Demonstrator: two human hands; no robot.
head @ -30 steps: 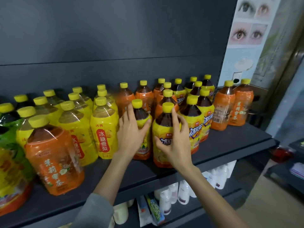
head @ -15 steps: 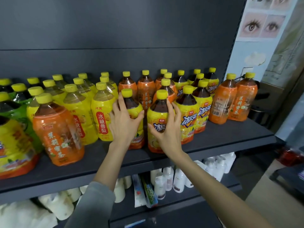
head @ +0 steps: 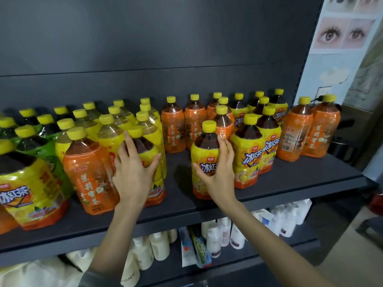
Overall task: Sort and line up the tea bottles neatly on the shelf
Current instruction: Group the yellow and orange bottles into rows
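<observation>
Drawn wider apart than before, opening bare shelf (head: pixel 178 183) at frame centre. Clasping left tea bottle (head: pixel 145 148) in left grip (head: pixel 132 177), right tea bottle (head: pixel 205 156) in right grip (head: pixel 219 179), both upright near front edge.

Nine yellow-labelled iced black tea bottles (head: pixel 247 158) stand on the shelf (head: pixel 290 177), along with eight orange-labelled jasmine tea bottles (head: pixel 173 131). There are nine pale yellow bottles (head: pixel 109 135) and about five green-labelled bottles (head: pixel 29 141) — the far-left ones partly hide each other. The white bottles (head: pixel 224 230) below overlap too much to count — two slim packets (head: pixel 199 249) stand among them.
</observation>
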